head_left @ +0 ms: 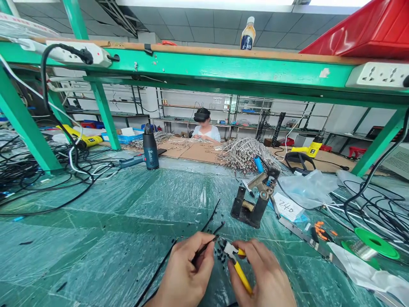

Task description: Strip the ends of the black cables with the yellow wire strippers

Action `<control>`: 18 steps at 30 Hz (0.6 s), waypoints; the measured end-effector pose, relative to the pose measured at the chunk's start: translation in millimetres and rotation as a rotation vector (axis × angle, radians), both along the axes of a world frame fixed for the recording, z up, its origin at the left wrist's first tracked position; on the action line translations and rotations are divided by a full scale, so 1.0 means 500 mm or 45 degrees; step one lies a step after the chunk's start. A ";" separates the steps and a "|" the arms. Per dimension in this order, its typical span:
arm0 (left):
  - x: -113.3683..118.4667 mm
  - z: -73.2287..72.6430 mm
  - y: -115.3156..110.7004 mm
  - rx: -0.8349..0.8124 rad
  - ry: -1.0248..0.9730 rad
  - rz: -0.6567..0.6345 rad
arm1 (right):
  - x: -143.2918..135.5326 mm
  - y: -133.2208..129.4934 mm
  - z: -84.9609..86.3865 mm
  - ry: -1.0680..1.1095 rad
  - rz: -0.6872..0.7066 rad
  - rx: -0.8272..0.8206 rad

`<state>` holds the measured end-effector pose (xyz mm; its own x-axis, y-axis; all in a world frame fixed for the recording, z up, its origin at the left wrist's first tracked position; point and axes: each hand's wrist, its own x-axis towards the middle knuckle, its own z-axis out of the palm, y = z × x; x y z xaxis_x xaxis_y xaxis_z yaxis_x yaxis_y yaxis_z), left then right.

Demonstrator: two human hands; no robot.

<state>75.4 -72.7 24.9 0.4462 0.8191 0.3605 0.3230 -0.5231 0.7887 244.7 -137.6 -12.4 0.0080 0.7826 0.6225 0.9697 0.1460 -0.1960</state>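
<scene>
My left hand (190, 264) pinches a thin black cable (204, 247), its end pointing toward the jaws of the cutters. In my right hand (263, 270) are yellow-handled wire cutters (241, 275), the fingers wrapped round the grips and the metal head facing left. A small gap seems to lie between the cable end and the jaws; I cannot tell whether they touch. Small black offcuts (220, 256) are scattered on the table below. Another piece of black cable (212, 217) lies just beyond my left hand, and a longer black cable (159, 268) runs beside it to the left.
A soldering iron stand (251, 209) stands ahead to the right, with a green solder spool (377, 243) and orange-handled pliers (321, 230) nearer. A dark heat gun (150, 149) stands upright at left. Beyond it sits another person (206, 128) near a cable heap (246, 153). A green shelf beam (204, 66) crosses overhead.
</scene>
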 end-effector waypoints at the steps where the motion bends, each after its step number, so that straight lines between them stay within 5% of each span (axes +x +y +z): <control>1: 0.000 -0.002 0.000 0.015 0.000 -0.001 | 0.000 0.000 -0.002 -0.005 -0.009 0.008; 10: -0.001 -0.029 0.003 0.139 0.011 0.016 | -0.003 0.004 -0.009 -0.137 -0.029 0.058; 18: -0.006 -0.047 -0.003 0.473 0.022 0.017 | -0.010 0.007 -0.031 -0.179 -0.028 0.047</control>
